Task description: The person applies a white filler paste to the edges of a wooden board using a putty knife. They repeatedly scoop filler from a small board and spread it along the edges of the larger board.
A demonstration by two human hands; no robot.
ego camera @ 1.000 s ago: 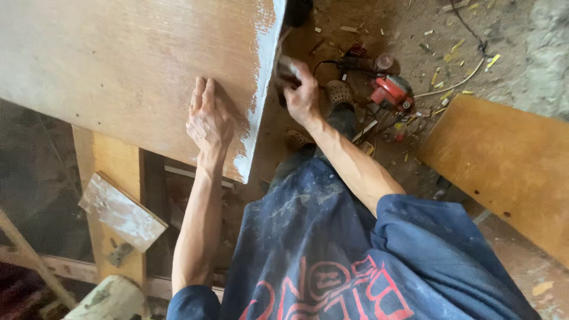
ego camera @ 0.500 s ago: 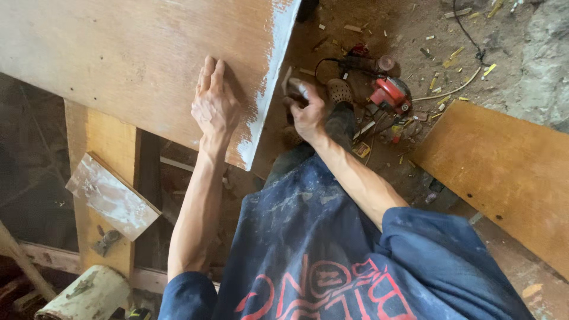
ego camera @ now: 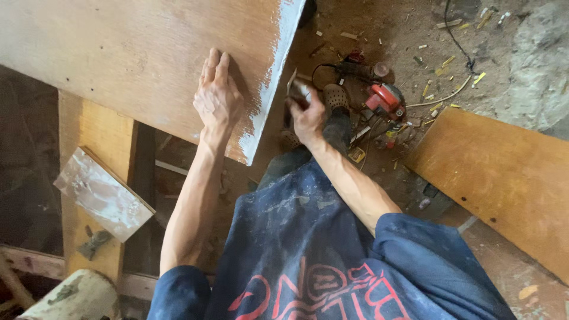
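Observation:
A large brown wooden board (ego camera: 118,53) fills the upper left, its right edge smeared with white filler. My left hand (ego camera: 217,98) lies flat on the board, fingers together, close to that white edge. My right hand (ego camera: 306,112) is just off the board's edge, closed around a small putty scraper (ego camera: 296,89) with a pale blade. Below the right hand I see my legs and a slotted sandal (ego camera: 338,96) on the dirt floor.
A red power tool (ego camera: 385,98) with a black cord lies on the littered floor near my feet. Another brown board (ego camera: 504,172) leans at the right. A small white-smeared wood piece (ego camera: 104,192) rests on a yellow plank at the left.
My right hand has pulled down and away from the board's white edge with the scraper. My left hand has slid a little further up the board.

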